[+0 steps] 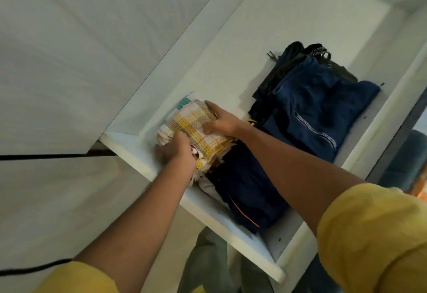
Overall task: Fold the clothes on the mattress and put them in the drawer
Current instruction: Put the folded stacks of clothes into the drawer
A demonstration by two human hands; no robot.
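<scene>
**Two hands on one folded bundle, placement step in hand**

The checked cloth bundle (pixel 196 128) is held in the drawer (pixel 129 142), at its left corner. The left hand (pixel 178 151) and right hand (pixel 219 119) are curled round it. Beside it, navy folded clothes (pixel 309 107) lie stacked. Release is judged next; the bundle must be kept square.

We count one open drawer (pixel 221 221), two hands, one checked cloth bundle (pixel 196 126), and three dark folded garments.
</scene>
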